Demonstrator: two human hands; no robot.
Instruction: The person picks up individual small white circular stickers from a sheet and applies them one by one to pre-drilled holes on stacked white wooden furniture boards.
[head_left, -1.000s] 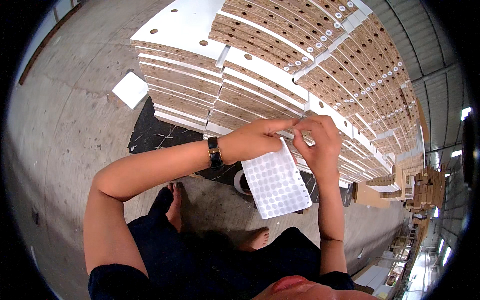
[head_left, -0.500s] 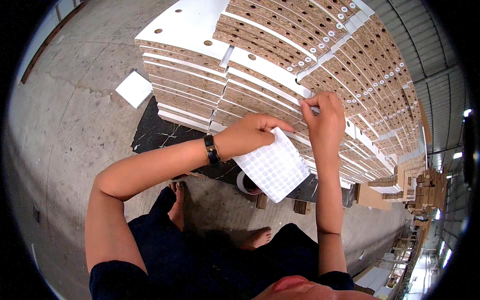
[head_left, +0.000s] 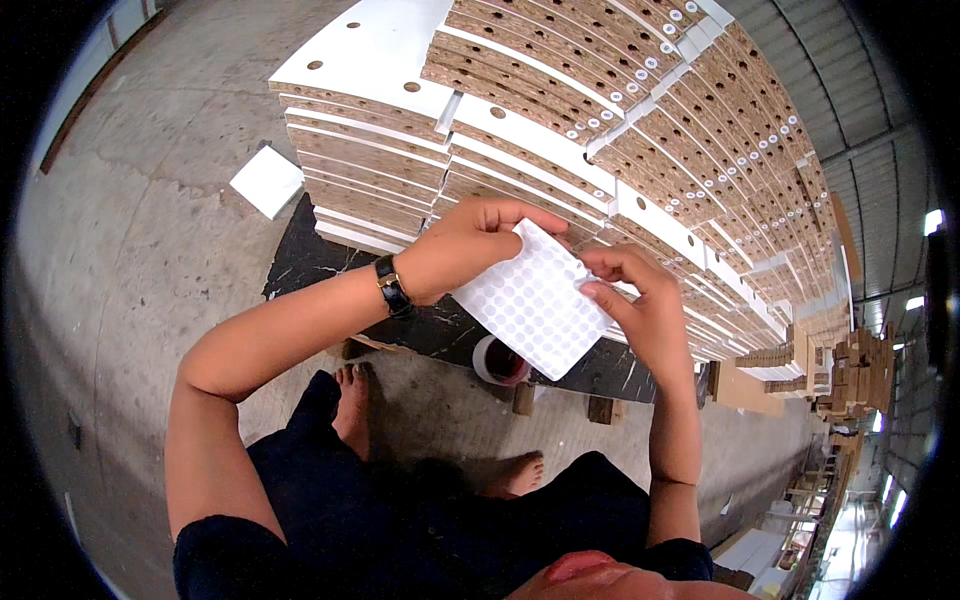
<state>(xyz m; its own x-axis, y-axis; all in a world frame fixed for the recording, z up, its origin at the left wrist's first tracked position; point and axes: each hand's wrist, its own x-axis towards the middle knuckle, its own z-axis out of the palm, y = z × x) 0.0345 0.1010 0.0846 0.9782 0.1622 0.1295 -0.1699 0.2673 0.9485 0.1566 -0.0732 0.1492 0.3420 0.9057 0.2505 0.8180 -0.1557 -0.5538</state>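
Here, left hand (head_left: 452, 250) grips sheet (head_left: 538, 305); right hand (head_left: 648, 300) seemingly touching.

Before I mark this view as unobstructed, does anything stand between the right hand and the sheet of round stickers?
Nothing visible does. The right hand has its fingertips at the right edge of the sheet, seemingly touching it. The left hand grips the upper left side, leaving that edge uncovered.

Stained grey concrete floor (head_left: 150, 260) spread beyond the left corner of the black marbled board (head_left: 310, 262), reaching a pale wall (head_left: 98, 55) with a dark base strip. Past the board's right end stood brown stacks (head_left: 865, 375), below corrugated metal sheeting (head_left: 835, 120) and bright light patches (head_left: 934, 222).
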